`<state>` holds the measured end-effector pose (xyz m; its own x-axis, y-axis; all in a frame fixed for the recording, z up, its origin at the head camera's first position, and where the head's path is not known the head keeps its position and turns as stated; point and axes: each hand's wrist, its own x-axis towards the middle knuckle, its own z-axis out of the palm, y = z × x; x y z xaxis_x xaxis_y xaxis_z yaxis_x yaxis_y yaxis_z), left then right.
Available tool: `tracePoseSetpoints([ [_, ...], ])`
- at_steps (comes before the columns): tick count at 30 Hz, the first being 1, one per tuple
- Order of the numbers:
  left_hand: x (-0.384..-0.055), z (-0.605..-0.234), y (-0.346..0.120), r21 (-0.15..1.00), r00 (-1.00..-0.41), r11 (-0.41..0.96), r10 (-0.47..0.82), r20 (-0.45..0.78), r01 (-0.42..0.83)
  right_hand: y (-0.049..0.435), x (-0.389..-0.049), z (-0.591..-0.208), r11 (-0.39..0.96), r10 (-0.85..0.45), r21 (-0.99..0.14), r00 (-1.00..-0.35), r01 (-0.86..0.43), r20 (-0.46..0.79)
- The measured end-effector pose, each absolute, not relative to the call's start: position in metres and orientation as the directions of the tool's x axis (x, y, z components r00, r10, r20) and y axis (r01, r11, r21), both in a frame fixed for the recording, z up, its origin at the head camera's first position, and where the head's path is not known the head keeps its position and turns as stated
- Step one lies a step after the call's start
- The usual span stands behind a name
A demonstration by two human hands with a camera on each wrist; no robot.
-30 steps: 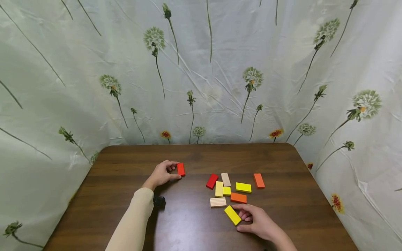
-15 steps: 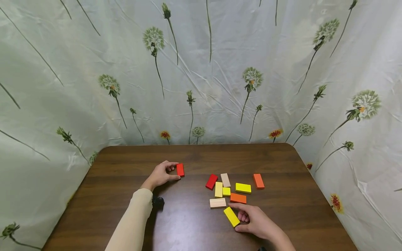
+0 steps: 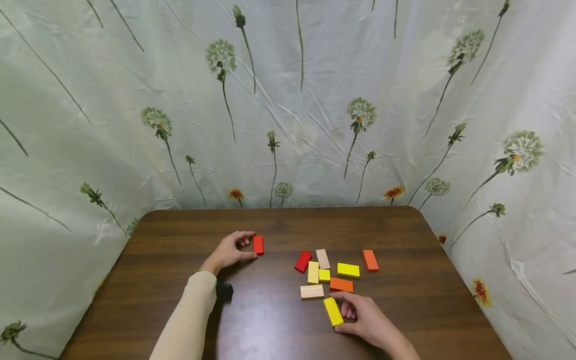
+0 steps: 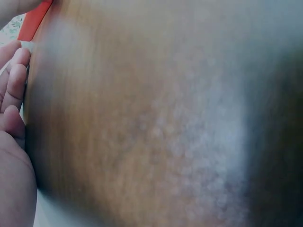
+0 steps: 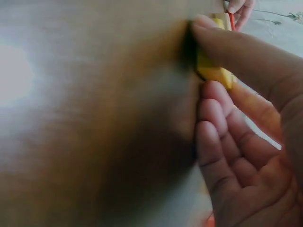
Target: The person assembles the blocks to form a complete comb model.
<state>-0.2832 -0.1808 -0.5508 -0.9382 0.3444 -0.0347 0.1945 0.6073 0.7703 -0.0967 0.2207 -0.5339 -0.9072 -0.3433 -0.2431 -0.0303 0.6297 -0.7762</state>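
Observation:
At the left of the table, my left hand (image 3: 228,252) holds a red block (image 3: 258,245) by its two ends between index finger and thumb. In the left wrist view only a corner of this red block (image 4: 35,20) shows past the fingers. Nearer to me on the right, my right hand (image 3: 365,318) pinches a yellow block (image 3: 333,311) the same way, end to end. That yellow block (image 5: 217,75) is partly covered by the thumb in the right wrist view. Just beyond its far end lie a striped wooden block (image 3: 312,292) and an orange block (image 3: 341,284).
Several other blocks lie flat in a loose group: dark red (image 3: 303,261), beige (image 3: 323,259), pale yellow (image 3: 313,273), small yellow (image 3: 324,275), lime yellow (image 3: 348,270). An orange-red block (image 3: 371,260) lies apart to the right. A flowered curtain (image 3: 288,100) hangs behind the brown table (image 3: 180,225).
The yellow block in my right hand has turned slightly, its long side now pointing more directly away from me. My left hand and the red block stay nearly where they were.

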Motion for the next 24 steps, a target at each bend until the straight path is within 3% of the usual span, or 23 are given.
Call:
tracePoseSetpoints([
  [6,-0.285,-0.550,-0.180,0.766,-0.938,0.609,0.345,-0.019,0.208,0.223,-0.092,-0.536,0.633,-0.274,-0.774,-0.938,-0.011,-0.211],
  [19,-0.279,-0.552,-0.183,0.764,-0.944,0.614,0.330,-0.023,0.196,0.183,-0.104,-0.521,0.585,-0.306,-0.780,-0.951,-0.220,0.038],
  [24,-0.280,-0.552,-0.180,0.771,-0.942,0.604,0.335,-0.014,0.203,0.159,-0.113,-0.515,0.602,-0.299,-0.766,-0.953,-0.225,0.045],
])
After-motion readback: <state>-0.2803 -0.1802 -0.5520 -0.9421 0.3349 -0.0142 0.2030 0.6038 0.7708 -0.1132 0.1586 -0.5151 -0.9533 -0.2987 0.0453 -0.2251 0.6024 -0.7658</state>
